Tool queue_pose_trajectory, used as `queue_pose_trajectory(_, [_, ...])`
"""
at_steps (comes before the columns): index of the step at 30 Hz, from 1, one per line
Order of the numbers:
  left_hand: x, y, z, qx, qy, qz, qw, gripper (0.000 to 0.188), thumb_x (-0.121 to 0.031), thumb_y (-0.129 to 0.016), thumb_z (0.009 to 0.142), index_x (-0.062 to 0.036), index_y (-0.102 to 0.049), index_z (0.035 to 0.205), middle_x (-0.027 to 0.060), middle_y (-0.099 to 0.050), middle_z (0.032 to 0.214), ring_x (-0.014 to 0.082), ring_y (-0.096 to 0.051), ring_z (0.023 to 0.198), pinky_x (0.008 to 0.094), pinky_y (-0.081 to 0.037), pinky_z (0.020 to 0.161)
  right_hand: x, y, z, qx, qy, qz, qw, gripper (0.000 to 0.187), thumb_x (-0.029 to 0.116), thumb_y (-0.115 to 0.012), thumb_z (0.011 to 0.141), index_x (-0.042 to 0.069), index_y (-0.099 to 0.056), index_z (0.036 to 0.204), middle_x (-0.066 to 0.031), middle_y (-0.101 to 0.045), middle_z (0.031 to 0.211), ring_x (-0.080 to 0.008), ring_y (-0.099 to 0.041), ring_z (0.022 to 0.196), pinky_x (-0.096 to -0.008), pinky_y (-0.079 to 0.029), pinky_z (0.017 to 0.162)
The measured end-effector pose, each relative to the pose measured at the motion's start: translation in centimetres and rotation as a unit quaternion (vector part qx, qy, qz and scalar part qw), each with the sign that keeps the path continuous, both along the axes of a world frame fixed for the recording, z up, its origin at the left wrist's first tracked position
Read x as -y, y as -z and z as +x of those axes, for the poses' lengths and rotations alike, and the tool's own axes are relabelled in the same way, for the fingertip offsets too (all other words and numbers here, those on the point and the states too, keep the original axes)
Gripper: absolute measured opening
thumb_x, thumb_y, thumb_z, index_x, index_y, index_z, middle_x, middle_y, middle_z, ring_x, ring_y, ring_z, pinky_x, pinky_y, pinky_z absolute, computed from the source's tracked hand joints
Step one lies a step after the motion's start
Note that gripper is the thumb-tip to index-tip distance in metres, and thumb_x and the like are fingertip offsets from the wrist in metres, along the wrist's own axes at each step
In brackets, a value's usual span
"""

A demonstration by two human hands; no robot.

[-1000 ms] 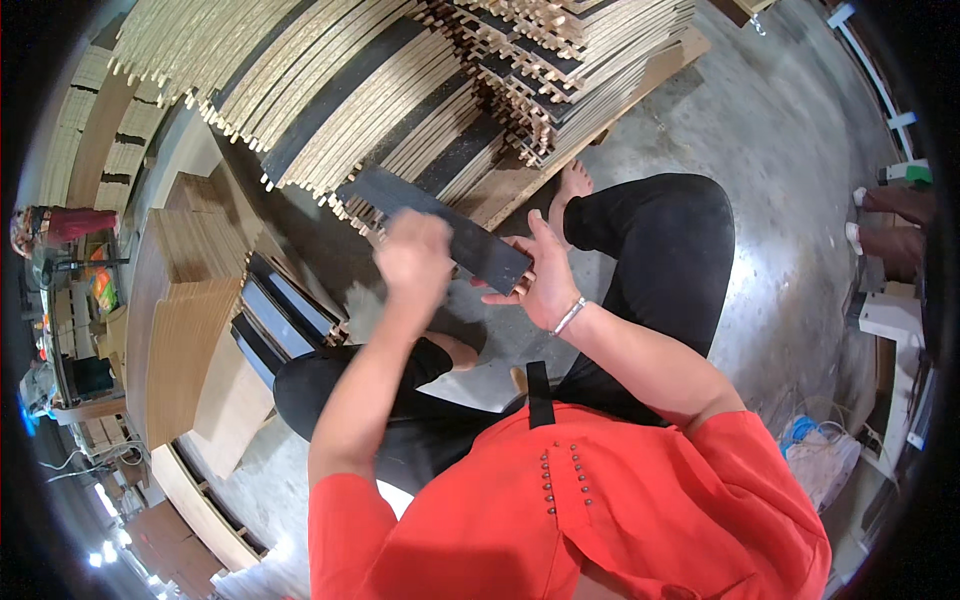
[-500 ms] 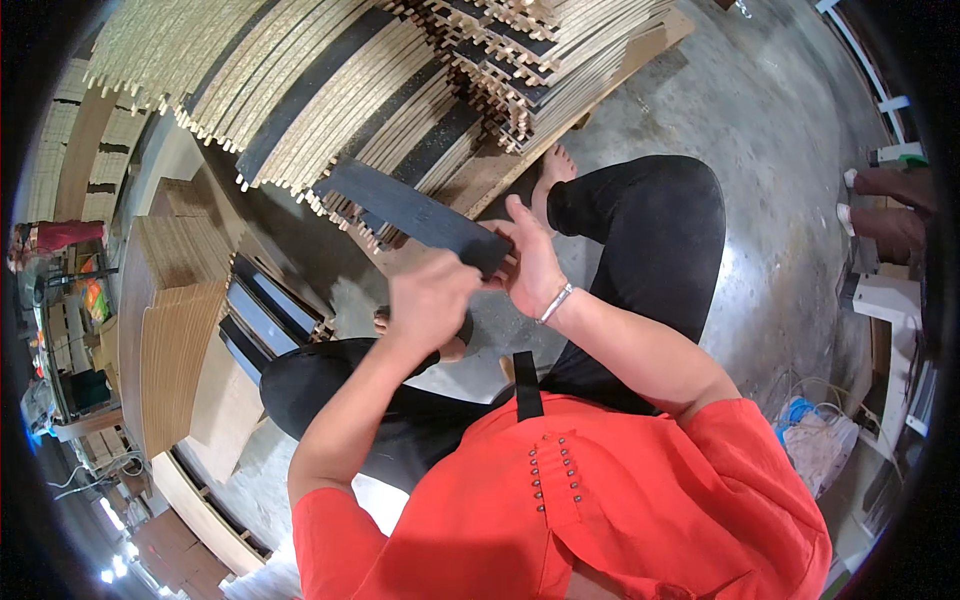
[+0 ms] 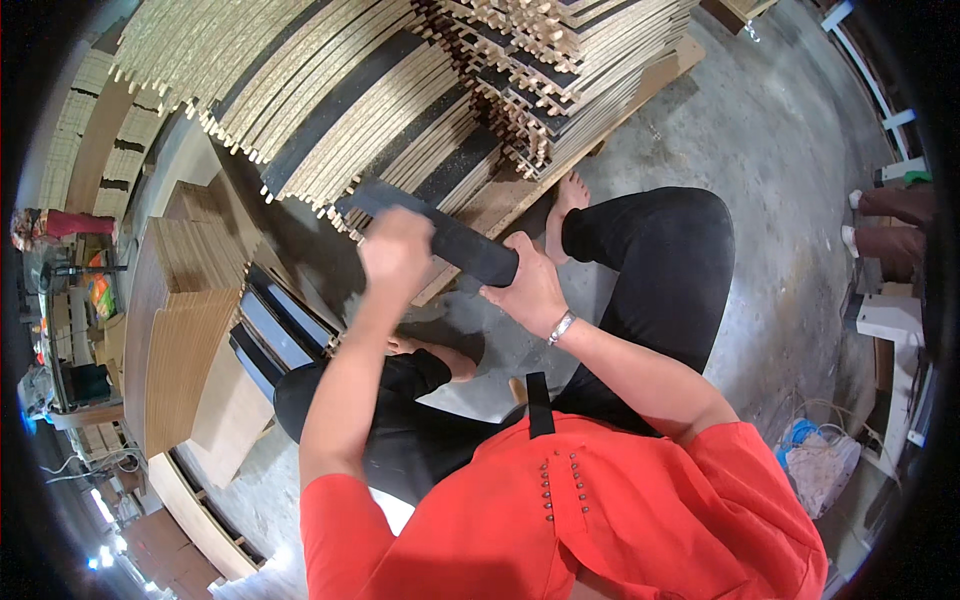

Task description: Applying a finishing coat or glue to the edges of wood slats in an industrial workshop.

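A narrow black board [image 3: 462,248] slants in front of me, its far left end beside the stacked panels. My right hand [image 3: 532,284], with a bracelet at the wrist, is closed around the near right end of that board. Over the board's left half is my left hand [image 3: 397,245], curled like a fist and blurred by motion. Whatever it may hold is hidden. Just beyond lies a large stack of chipboard panels [image 3: 270,75] with black edges among them and pale wooden dowels [image 3: 325,212] sticking out of their ends.
Curved brown boards [image 3: 180,330] stand piled at the left, next to dark-framed panels [image 3: 275,312]. A pallet board edge [image 3: 620,115] runs under the stack. My bare foot [image 3: 570,200] is close to it. At far right another person's legs [image 3: 893,225] show, near a white bag [image 3: 820,465].
My left hand has moved up and left along the black board, away from my right hand. My right hand has shifted its grip at the board's end. The whole view has shifted slightly.
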State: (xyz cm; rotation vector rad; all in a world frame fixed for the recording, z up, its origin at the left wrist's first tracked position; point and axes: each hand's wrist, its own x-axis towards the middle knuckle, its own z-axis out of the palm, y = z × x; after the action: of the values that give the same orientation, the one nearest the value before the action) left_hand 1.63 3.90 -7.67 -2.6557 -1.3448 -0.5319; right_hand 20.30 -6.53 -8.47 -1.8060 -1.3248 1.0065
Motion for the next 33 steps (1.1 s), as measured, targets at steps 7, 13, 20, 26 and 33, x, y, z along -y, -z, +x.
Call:
queue_pose_trajectory(7, [-5.1,-1.3,-6.6,0.091,-0.211,0.063,0.971,0.003,-0.009,-0.064,0.076,-0.0074,-0.066,0.075,0.0088,-0.063,0.078,0.0313,-0.063,0.071,0.0410,-0.051,0.064,0.3,-0.4,0.7,-0.063,-0.063,0.034,0.995,0.041,0.033,-0.067,0.081,0.001,-0.059,0.105,-0.0221,-0.063,0.082,-0.0364,-0.063,0.072,-0.0413,-0.051,0.062])
queue_pose_trajectory(13, [4.3,-3.6,0.3,0.195,0.053,-0.049,0.978,0.004,-0.001,-0.065,0.073,-0.0051,-0.064,0.074,0.0116,-0.057,0.070,0.0301,-0.058,0.065,0.0392,-0.049,0.059,-0.1,-2.0,1.0,-0.548,0.079,-0.257,0.792,0.034,0.034,-0.041,0.095,0.003,-0.056,0.096,-0.0162,-0.063,0.069,-0.0222,-0.055,0.044,-0.0308,-0.037,0.037])
queue_pose_trajectory(20, [-5.5,0.6,-2.9,0.115,-0.159,0.040,0.980,0.009,-0.006,-0.056,0.076,-0.0087,-0.062,0.070,0.0088,-0.060,0.075,0.0288,-0.062,0.071,0.0411,-0.051,0.057,-0.4,-0.1,0.7,-0.566,0.088,-0.272,0.773,0.031,0.035,-0.043,0.094,0.005,-0.052,0.096,-0.0157,-0.062,0.071,-0.0234,-0.057,0.047,-0.0306,-0.037,0.038])
queue_pose_trajectory(26, [3.8,-1.0,2.8,0.088,0.108,-0.036,0.990,0.006,-0.012,-0.058,0.071,-0.0100,-0.058,0.066,0.0079,-0.054,0.068,0.0277,-0.058,0.067,0.0405,-0.049,0.061,-0.7,0.2,1.1,-0.576,0.109,-0.278,0.761,0.032,0.036,-0.041,0.096,0.006,-0.052,0.095,-0.0138,-0.063,0.074,-0.0240,-0.060,0.053,-0.0313,-0.039,0.038])
queue_pose_trajectory(33, [-7.0,1.2,-4.1,0.060,-0.188,0.037,0.980,0.008,-0.005,-0.056,0.073,-0.0099,-0.063,0.071,0.0082,-0.061,0.077,0.0299,-0.063,0.071,0.0421,-0.052,0.058,-0.5,0.7,0.9,-0.587,0.086,-0.281,0.754,0.026,0.034,-0.042,0.097,0.009,-0.050,0.095,-0.0115,-0.061,0.079,-0.0239,-0.062,0.059,-0.0310,-0.036,0.036])
